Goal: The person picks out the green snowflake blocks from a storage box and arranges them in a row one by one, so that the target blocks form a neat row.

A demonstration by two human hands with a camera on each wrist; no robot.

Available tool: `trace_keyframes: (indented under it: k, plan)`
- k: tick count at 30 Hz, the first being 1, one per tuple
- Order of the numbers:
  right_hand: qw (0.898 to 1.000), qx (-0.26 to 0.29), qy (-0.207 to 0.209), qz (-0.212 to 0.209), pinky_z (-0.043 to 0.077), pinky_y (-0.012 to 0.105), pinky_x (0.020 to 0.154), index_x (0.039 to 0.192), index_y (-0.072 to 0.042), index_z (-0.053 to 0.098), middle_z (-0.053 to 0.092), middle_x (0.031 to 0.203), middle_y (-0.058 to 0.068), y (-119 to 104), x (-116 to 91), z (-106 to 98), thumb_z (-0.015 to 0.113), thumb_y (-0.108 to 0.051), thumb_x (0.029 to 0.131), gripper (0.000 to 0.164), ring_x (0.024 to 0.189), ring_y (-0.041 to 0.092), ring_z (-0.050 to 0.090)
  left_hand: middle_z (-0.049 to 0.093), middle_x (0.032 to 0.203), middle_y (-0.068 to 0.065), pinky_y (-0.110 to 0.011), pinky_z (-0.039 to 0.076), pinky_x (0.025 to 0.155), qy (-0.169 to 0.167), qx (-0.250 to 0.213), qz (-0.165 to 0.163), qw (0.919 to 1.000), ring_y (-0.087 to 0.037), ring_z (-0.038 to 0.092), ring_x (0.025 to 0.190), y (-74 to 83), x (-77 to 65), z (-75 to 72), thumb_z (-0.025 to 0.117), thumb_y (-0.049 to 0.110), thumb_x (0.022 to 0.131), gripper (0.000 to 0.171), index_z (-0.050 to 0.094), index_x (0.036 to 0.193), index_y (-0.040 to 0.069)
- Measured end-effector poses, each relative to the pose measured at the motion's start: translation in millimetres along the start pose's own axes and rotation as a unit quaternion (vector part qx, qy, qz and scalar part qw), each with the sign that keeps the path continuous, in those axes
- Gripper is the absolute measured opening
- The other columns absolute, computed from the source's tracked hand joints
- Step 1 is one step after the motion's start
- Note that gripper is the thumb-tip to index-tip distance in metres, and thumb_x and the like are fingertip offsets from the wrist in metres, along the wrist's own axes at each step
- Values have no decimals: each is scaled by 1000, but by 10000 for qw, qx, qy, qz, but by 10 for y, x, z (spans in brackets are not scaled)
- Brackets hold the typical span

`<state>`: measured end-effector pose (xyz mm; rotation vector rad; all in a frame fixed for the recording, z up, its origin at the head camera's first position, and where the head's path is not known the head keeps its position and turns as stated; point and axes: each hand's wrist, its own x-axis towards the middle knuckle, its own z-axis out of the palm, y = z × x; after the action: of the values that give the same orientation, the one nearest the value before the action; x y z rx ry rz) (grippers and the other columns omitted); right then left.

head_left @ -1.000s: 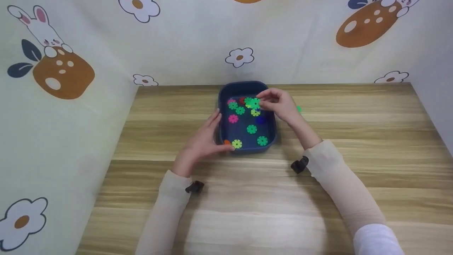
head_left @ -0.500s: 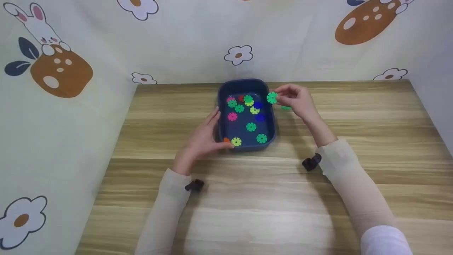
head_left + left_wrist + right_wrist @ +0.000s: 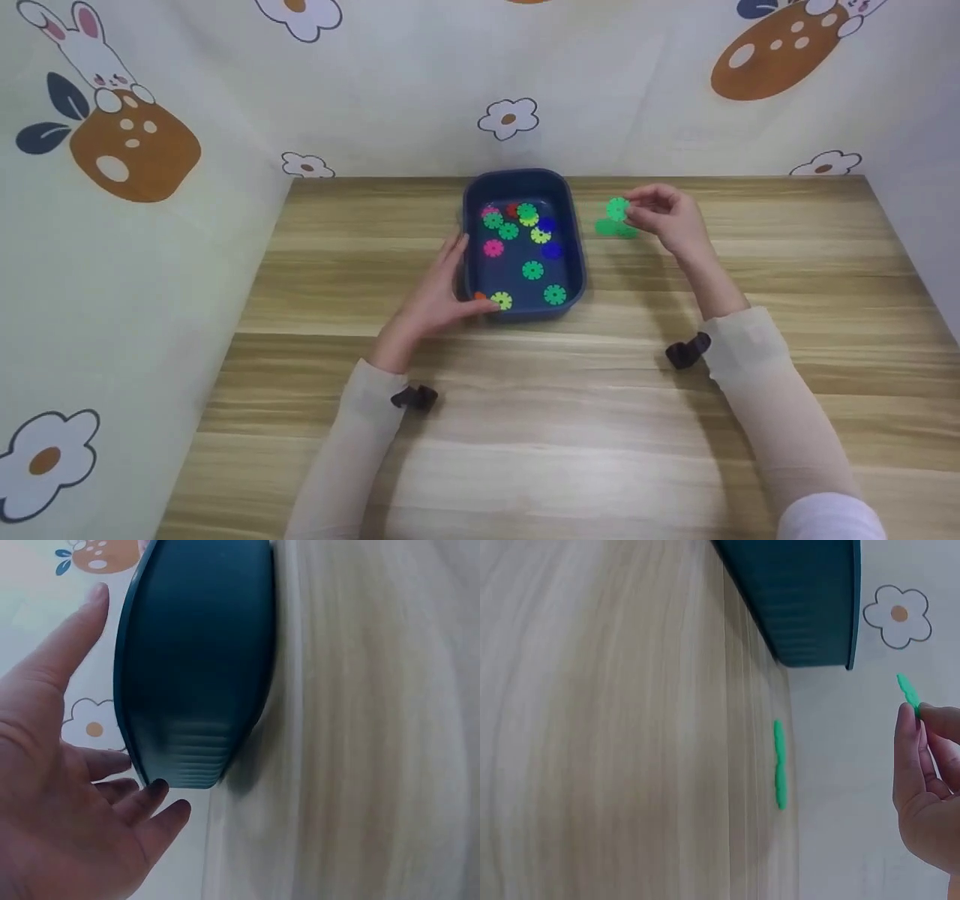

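My right hand [image 3: 675, 221] pinches a green notched plastic disc [image 3: 617, 209] by its edge, held up above the table to the right of the dark blue bin [image 3: 579, 262]. In the right wrist view the held disc [image 3: 908, 694] appears edge-on between thumb and fingertips. Below it, green discs [image 3: 606, 226] lie on the table. My left hand [image 3: 435, 296] rests against the bin's left side, its fingers extended at the wall and the thumb over the near left corner. In the left wrist view, the left fingertips [image 3: 157, 787] are right at the bin's rim.
Inside the bin are several notched discs: green [image 3: 532, 270], pink [image 3: 493, 248], yellow [image 3: 502, 301] and blue [image 3: 551, 250], plus bits of red and orange. A patterned cloth [image 3: 405, 97] rises behind the wooden table [image 3: 525, 420].
My right hand has carried the green disc from over the bin rightward, past its rim, to above the green discs on the table. The left hand has stayed at the bin.
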<state>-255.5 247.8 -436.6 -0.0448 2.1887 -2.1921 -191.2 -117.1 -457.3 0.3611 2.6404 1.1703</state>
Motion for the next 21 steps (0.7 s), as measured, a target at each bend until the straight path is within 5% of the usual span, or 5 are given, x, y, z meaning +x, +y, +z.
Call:
trace_keyframes:
  k: [6,21]
  plan:
    - [9998,146,147,32,60,19,77,114,9,64,67,89,-1,30,-29,-154,65,6,90,24,82,6,66,14,169,-9,-50,20,126,-241,-346,-270,9987,-28,19,155,18,-19,6,83,45,79,116,6,162,23]
    - [9960,-343,412,721,59,15,73,117,9,62,63,89,-1,58,-115,-342,67,3,90,29,77,3,66,15,168,-9,-45,20,127,-454,-469,-154,9978,-26,20,154,20,32,-66,86,39,77,119,6,162,18]
